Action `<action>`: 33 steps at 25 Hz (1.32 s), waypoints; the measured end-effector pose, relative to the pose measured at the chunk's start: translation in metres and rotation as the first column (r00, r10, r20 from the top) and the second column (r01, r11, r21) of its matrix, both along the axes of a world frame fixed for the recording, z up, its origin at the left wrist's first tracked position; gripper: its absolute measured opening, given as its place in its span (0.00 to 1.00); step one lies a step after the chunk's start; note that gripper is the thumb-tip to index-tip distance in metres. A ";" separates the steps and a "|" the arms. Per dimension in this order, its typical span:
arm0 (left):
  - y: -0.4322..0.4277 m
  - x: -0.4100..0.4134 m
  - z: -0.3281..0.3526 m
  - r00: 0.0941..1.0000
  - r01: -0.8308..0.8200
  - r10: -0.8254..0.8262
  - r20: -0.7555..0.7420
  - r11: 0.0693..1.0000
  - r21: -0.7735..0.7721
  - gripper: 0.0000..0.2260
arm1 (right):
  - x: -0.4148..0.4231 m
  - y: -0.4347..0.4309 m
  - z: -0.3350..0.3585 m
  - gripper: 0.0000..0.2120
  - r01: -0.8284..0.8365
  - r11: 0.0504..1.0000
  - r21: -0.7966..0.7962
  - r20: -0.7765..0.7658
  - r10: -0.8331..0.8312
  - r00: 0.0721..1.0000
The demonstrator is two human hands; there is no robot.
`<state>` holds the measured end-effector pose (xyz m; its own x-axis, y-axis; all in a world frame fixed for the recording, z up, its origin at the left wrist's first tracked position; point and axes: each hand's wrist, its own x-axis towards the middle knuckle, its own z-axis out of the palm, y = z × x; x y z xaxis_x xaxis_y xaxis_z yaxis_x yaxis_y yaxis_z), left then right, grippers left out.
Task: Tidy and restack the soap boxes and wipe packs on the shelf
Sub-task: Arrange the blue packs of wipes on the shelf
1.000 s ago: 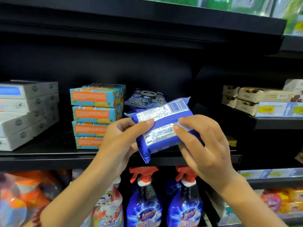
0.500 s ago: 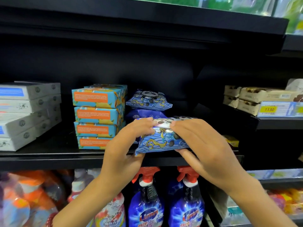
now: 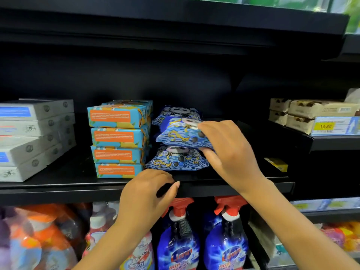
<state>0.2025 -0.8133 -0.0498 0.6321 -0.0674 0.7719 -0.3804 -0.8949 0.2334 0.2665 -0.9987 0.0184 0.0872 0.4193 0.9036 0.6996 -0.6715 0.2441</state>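
Observation:
Blue panda-print wipe packs are stacked in the middle of the black shelf [image 3: 58, 189]. My right hand [image 3: 229, 152] grips the right end of the upper wipe pack [image 3: 179, 134], thumb underneath, as it lies tilted over the bottom pack [image 3: 176, 159]. A third pack [image 3: 175, 111] shows behind them. My left hand [image 3: 148, 195] hovers in front of the shelf's front edge with fingers loosely curled, holding nothing. A stack of blue-and-orange soap boxes [image 3: 118, 139] stands just left of the packs.
White soap boxes [image 3: 35, 133] are piled unevenly at the far left. Beige boxes [image 3: 303, 114] and a yellow price tag [image 3: 325, 126] sit on the neighbouring shelf to the right. Blue spray bottles [image 3: 179, 240] with red triggers stand on the shelf below.
Both hands held the wipe pack in front of the shelf. My right hand has since carried it up onto the stack, and my left hand has let go and dropped to the shelf edge.

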 end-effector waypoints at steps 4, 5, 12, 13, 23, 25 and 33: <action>-0.001 0.000 0.002 1.000 0.010 -0.011 -0.012 0.999 -0.050 0.08 | 0.014 0.022 0.002 0.17 0.010 0.992 -0.127 -0.064 -0.018 0.998; -0.001 0.001 0.002 1.000 0.014 -0.015 -0.012 0.998 -0.059 0.08 | 0.015 0.027 0.000 0.17 0.009 0.990 -0.139 -0.098 -0.023 0.995; -0.003 0.002 0.001 1.000 -0.010 0.010 0.008 0.998 -0.060 0.13 | 0.014 0.023 -0.014 0.22 -0.058 0.987 -0.153 -0.284 0.013 0.959; -0.003 0.003 0.001 1.000 -0.015 0.016 0.009 0.998 -0.055 0.13 | 0.014 0.019 -0.014 0.22 -0.077 0.984 -0.159 -0.293 0.027 0.956; -0.018 0.015 0.002 0.998 0.065 -0.065 0.009 0.998 0.013 0.14 | 0.076 -0.048 -0.009 0.23 0.296 0.942 -0.157 -0.613 -0.328 0.719; -0.024 0.017 0.003 0.998 0.068 -0.068 0.008 0.997 0.025 0.14 | 0.084 -0.050 -0.011 0.27 0.244 0.915 -0.322 -0.666 -0.403 0.628; -0.032 0.019 0.002 0.999 0.017 -0.018 0.039 1.000 0.015 0.13 | 0.047 -0.065 -0.022 0.27 0.250 0.934 -0.255 -0.533 -0.351 0.770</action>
